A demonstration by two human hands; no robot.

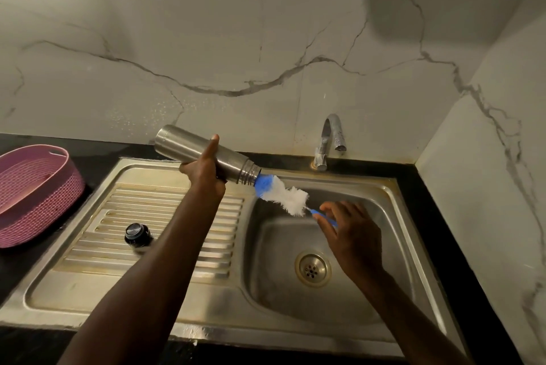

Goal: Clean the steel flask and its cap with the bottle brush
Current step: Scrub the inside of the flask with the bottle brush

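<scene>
My left hand [205,168] grips the steel flask [177,143] around its middle, holding it tilted with the threaded mouth pointing down-right over the sink bowl. The bottle brush [283,192], with blue and white bristles, has its tip inside the flask mouth. My right hand [350,231] pinches the brush's thin blue handle just behind the bristles. The flask's dark cap [136,234] stands alone on the ribbed drainboard, left of my left forearm.
A steel sink [393,217] with a drain [312,268] lies below my hands. A chrome tap [329,140] stands at its back edge. A pink woven basket [35,193] sits on the black counter at the far left. Marble walls close in behind and to the right.
</scene>
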